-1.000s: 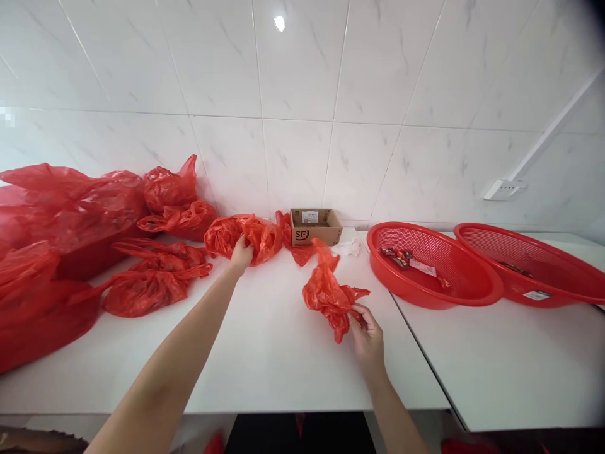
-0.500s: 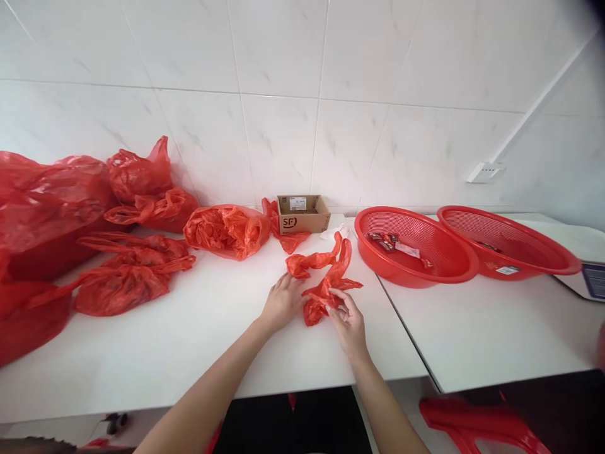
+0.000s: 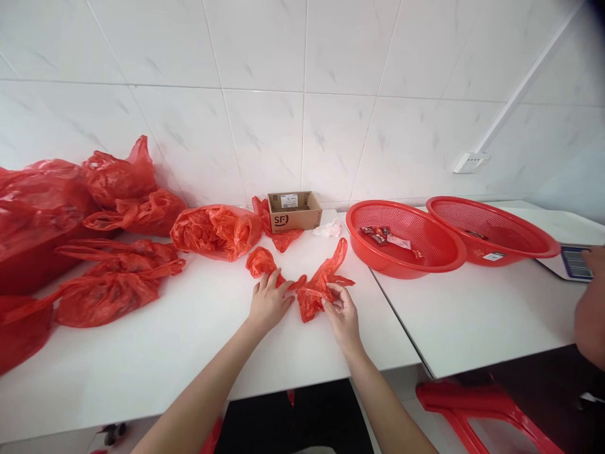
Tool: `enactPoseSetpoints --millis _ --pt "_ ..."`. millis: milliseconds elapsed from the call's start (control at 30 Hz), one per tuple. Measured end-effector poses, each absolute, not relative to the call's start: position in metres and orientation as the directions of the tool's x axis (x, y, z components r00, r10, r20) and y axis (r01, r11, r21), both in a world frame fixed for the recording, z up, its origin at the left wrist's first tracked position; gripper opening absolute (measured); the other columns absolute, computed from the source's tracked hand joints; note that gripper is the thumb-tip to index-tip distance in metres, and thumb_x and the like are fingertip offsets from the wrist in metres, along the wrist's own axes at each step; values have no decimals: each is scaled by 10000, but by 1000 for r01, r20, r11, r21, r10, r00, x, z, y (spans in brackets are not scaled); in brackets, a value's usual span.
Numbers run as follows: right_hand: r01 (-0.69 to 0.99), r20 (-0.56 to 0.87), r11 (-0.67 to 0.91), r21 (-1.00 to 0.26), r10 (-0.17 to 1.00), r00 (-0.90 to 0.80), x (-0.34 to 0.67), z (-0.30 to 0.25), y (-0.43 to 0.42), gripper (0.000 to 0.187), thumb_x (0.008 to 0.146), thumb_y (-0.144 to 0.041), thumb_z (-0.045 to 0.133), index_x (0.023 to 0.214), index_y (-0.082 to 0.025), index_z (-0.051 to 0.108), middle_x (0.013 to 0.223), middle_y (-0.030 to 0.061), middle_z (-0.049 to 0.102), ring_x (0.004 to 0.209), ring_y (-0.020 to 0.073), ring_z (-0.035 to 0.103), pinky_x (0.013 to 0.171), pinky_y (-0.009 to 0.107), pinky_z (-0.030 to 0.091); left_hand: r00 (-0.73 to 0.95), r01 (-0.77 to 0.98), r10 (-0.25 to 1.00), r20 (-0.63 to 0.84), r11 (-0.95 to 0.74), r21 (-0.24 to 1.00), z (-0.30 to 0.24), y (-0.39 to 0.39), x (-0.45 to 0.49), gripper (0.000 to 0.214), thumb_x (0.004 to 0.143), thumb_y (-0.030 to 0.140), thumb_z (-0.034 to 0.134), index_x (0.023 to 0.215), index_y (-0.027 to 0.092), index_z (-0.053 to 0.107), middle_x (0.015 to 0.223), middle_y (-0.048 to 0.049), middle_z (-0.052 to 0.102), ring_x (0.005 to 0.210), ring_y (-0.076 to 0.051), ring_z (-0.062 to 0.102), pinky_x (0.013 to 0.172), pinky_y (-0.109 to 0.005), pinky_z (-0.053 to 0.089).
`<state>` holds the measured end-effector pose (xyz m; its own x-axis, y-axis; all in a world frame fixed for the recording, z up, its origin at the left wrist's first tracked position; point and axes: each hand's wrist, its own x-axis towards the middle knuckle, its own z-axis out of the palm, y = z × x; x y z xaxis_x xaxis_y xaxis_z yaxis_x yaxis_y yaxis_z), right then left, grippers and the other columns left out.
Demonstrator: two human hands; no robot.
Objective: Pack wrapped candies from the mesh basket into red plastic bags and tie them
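1. Left hand (image 3: 269,302): palm down on the white counter (image 3: 189,353), fingers spread wide and flat. The fingertips rest on the left, twisted part of the crumpled red thin-plastic bag (image 3: 312,295). The grip is open and closes on nothing.
2. Right hand (image 3: 341,312): thumb and fingers are pinched narrow on the right side of the crumpled red thin-plastic bag, a fold of film held in the grip.
3. Bag position: it lies on the counter between the two hands, about midway between the front and back edges and nearer the right edge. One loose flap sticks up toward the back.
4. At the back edge: small open brown cardboard box (image 3: 293,211). Just left of it lies a stuffed red plastic sack (image 3: 215,230).
5. Left end: a heap of tied red plastic bags (image 3: 113,277).
6. On the adjoining counter to the right: round red mesh plastic basket (image 3: 401,268) holding a few small packets. A second red mesh basket (image 3: 520,243) overlaps it behind.
7. At the far right edge: another person's hand (image 3: 590,309).
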<state>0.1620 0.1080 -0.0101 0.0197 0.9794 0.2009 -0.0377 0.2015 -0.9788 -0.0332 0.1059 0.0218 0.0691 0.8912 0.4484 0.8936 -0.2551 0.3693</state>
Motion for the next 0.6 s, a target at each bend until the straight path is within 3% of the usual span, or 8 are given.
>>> enactPoseSetpoints --millis 67,167,333,467,533,600 --pt "-23 185 186 -982 982 24 162 -10 109 353 843 -375 630 1148 -209 567 1177 95 625 1010 226 632 844 359 523 94 886 894 439 -276 373 22 116 -39 151 805 165 631 888 219 745 977 -110 717 937 -301 666 740 -402 555" --pt "-10 169 169 -986 985 29 163 -11 109 342 843 -391 624 1128 -210 569 1157 91 635 993 229 633 818 357 525 119 858 854 507 -345 381 40 123 -45 176 839 132 577 766 212 715 727 -28 678 662 -175 646 566 -252 515" --pt "21 143 143 -990 989 21 163 -11 108 326 841 -390 624 1116 -222 573 1168 81 639 925 214 642 801 359 529 -28 839 656 754 -395 375 101 103 -52 206 911 194 527 1040 190 688 1036 -74 674 929 -178 639 803 -285 521" --pt "22 137 137 -990 991 10 162 -9 107 319 836 -384 628 1107 -223 581 1155 80 653 925 219 646 805 360 533 -210 859 351 912 -380 344 132 104 -74 290 854 149 587 1123 225 667 1075 -62 622 1013 -190 597 891 -326 488" --pt "34 131 130 -991 991 14 161 -9 107 328 832 -394 630 1107 -219 585 1150 85 655 916 222 648 798 363 534 -275 863 355 894 -318 392 132 119 -91 324 825 142 600 1125 242 670 1125 -62 591 1077 -200 575 930 -335 476" --pt "49 133 132 -990 991 15 161 -9 107 334 835 -402 627 1110 -217 587 1148 91 655 914 227 648 800 371 535 -336 850 466 819 -226 477 120 138 -108 342 823 156 588 1144 249 658 1217 -75 535 1140 -208 549 938 -328 479"
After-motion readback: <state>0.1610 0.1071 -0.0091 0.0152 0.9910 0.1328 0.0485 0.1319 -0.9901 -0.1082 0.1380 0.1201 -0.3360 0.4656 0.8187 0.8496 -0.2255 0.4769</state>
